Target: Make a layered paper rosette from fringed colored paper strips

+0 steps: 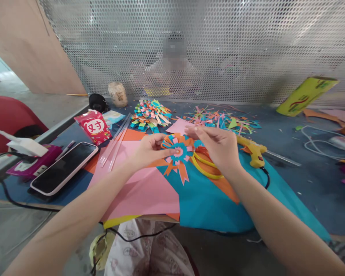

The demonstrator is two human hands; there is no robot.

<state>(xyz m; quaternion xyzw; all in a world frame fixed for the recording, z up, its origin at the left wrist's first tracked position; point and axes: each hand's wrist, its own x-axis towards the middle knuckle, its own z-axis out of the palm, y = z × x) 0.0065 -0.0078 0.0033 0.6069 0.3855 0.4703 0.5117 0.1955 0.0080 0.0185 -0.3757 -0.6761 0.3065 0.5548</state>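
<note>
A paper rosette [178, 151] in blue, pink and orange, with forked ribbon tails, is held up over the sheets. My left hand [151, 150] grips its left side, thumb across the front. Just above its right edge, my right hand [217, 143] is closed in a pinch; whatever sits between the fingertips is too small to make out. Yellow-handled scissors [208, 174] lie below my right hand, partly hidden by it. Under both hands are coloured sheets, among them a pink sheet [138, 191] and a blue sheet [215, 211].
A yellow glue gun [254, 151] lies at the right. Behind are a pile of rosettes [149, 115] and paper scraps [221, 119]. Clear glue sticks [115, 143], a phone [64, 168] and a red packet [94, 126] are left. A perforated metal panel [232, 50] closes the back.
</note>
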